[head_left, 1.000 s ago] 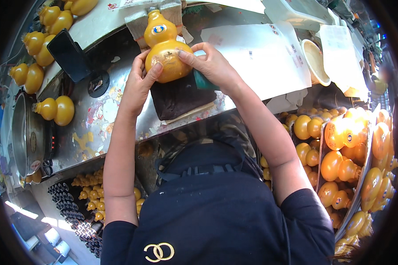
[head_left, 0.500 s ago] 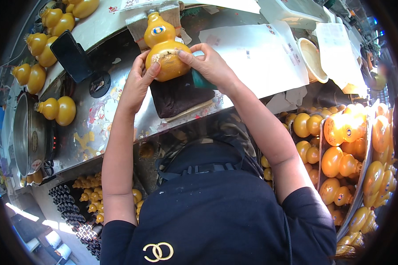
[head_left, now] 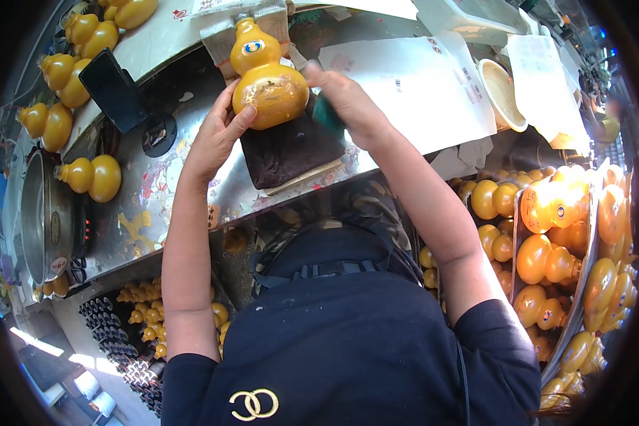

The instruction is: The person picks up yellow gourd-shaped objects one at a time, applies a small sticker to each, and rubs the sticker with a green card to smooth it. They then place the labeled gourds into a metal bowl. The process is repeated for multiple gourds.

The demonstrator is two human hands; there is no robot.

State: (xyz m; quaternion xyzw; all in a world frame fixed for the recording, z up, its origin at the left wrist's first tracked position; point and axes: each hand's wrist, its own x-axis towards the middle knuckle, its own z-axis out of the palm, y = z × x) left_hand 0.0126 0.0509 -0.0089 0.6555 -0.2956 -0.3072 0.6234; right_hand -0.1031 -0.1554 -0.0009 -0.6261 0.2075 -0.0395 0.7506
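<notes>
Two hands work one yellow gourd bottle (head_left: 268, 84) standing on a dark pad (head_left: 291, 150): the left hand (head_left: 219, 135) cups its belly, the right hand (head_left: 344, 103), grip clamped on a green sponge (head_left: 326, 113), seemingly wiping. Next likely needs turning it steadily. Around, the metal surface (head_left: 170, 192) holds white papers (head_left: 412, 85); crates of gourds (head_left: 561, 241) crowd the right.

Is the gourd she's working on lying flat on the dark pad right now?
No, the yellow gourd stands neck-up, held between the left hand and right hand above the dark pad.
</notes>
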